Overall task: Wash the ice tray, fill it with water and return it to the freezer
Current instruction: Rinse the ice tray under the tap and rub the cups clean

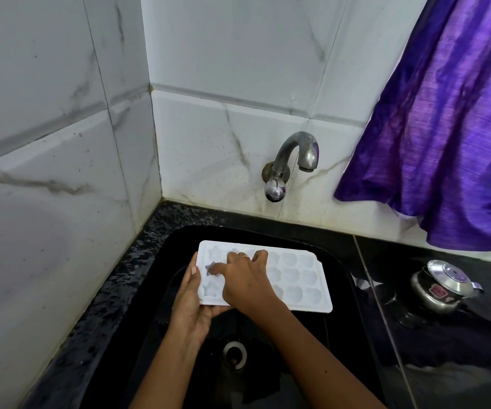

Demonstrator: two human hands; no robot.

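A white plastic ice tray (297, 278) with star-shaped and round moulds is held level over the black sink (341, 261). My left hand (192, 302) grips its left short edge, thumb on top and fingers underneath. My right hand (244, 276) lies on top of the tray, fingers spread, with the index fingertip pressed into a star mould near the left end. A ring shows on one finger. No water runs from the metal tap (297, 157) on the back wall.
The sink drain (235, 354) lies below my hands. A small steel lidded pot (439, 287) stands on the black counter to the right. A purple curtain (445, 128) hangs at the upper right. White marble tiles form the corner walls.
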